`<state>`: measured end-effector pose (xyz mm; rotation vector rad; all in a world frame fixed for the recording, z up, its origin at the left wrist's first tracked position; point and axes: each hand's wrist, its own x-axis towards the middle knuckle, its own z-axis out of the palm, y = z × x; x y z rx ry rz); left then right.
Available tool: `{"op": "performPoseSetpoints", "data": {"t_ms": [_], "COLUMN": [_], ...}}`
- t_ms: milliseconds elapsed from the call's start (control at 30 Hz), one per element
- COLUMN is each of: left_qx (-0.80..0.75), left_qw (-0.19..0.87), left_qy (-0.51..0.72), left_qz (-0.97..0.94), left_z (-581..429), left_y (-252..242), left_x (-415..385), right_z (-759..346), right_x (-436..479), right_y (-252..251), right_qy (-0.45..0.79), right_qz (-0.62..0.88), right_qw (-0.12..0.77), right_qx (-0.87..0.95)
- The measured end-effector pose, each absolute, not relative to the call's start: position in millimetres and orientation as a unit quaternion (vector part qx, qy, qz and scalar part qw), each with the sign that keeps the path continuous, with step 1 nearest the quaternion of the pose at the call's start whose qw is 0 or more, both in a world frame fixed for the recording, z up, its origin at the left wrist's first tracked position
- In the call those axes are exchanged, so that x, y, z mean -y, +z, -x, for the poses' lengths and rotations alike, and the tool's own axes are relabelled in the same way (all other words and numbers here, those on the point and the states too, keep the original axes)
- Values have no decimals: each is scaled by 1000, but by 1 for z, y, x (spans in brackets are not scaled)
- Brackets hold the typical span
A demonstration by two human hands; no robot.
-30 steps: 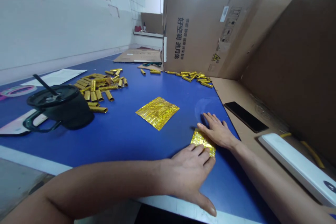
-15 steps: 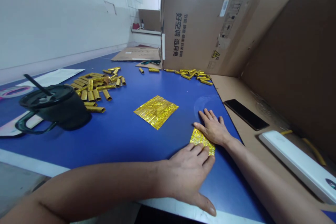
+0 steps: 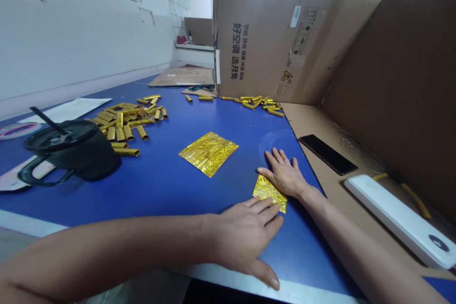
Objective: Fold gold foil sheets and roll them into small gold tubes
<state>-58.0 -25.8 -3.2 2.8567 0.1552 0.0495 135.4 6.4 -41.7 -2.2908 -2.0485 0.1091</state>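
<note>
Your left hand (image 3: 242,240) lies flat and palm down on the blue bench (image 3: 160,199), its fingers (image 3: 261,213) loosely spread with the tips at the lower edge of the folded gold foil (image 3: 269,193). Your right hand (image 3: 285,175) rests palm down just above that foil, its fingers (image 3: 281,164) spread wide and pointing away from you, with the heel of the hand touching the foil's upper edge. Neither hand pinches anything.

The folded foil lies flat on the bench between your two hands, near the bench's right edge. A flat square of gold foil (image 3: 208,153) lies to its left, well clear of both hands. Farther off are a heap of rolled gold foil tubes (image 3: 124,121), with a dark mug with a straw (image 3: 71,149) beside it, and a smaller row of tubes (image 3: 256,103) against a cardboard box (image 3: 270,38). To your right, a black phone (image 3: 327,154) and a white bar (image 3: 399,213) sit on a cardboard sheet (image 3: 306,121).
</note>
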Motion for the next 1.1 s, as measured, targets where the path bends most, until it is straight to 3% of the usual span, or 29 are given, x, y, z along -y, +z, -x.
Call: {"op": "performPoseSetpoints", "data": {"t_ms": [200,433,1100], "left_qx": [-38,-11,-14], "left_qw": [140,132,213], "left_qy": [78,49,-8], "left_qz": [-986,-990,-977], "left_z": [38,31,37], "left_y": [4,-22,-15], "left_x": [0,-6,15], "right_z": [-137,-145,-151], "right_x": [-8,-13,-21], "right_y": [-44,-41,-38], "right_qy": [44,40,54], "right_qz": [746,692,669], "right_qw": [39,37,50], "right_qx": [664,719,739]}}
